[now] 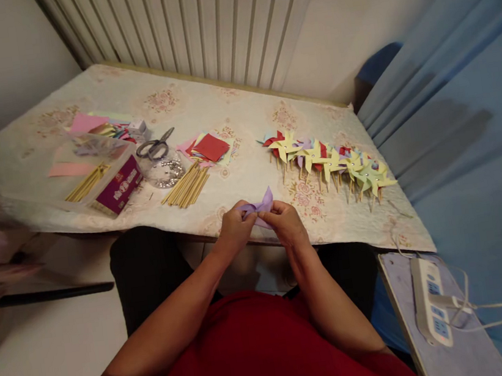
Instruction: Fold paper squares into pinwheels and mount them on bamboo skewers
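Between my two hands, over the table's front edge, is a purple paper pinwheel (266, 202) with its points partly folded in. My left hand (235, 226) pinches its left side, fingers closed. From the right, my right hand (285, 220) is closed on the paper near its middle; whether a pin is there I cannot make out. Left of my hands lie a bundle of thin wooden sticks (186, 185) and a round clear dish (166, 172) of small shiny pins. Behind the sticks sits a stack of coloured paper squares (211, 147), red on top.
Scissors (155, 145) lie behind the dish. A clear box with a purple label (119, 185) holds sticks and paper at left. Several finished pinwheels (331, 162) stand in rows at right. A power strip (431, 303) with cables is at lower right.
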The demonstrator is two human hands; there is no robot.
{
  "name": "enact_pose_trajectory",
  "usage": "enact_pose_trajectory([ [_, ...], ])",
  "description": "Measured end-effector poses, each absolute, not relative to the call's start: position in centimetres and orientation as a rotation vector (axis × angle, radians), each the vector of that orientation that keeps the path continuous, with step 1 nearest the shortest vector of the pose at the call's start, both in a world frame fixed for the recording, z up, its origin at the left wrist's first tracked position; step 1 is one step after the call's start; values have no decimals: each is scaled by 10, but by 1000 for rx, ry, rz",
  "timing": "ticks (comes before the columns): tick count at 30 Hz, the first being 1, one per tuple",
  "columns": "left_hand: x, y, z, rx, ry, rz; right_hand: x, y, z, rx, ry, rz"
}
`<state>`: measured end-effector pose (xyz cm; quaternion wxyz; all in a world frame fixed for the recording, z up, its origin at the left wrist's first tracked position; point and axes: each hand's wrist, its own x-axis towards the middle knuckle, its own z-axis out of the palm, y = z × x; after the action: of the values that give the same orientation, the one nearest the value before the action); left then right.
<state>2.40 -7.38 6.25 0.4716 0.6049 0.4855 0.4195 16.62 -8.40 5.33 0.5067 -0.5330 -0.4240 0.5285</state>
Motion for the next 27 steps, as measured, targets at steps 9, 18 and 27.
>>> enact_pose_trajectory([
  [9,25,-73,60,1496,1196,1017,166,-84,52,-1246,-985,1327],
  [18,26,-72,65,1387,1142,974,171,-84,57,-1285,-1056,1266],
  [27,27,-73,69,1254,1091,963,173,-85,64,-1376,-1206,1102],
])
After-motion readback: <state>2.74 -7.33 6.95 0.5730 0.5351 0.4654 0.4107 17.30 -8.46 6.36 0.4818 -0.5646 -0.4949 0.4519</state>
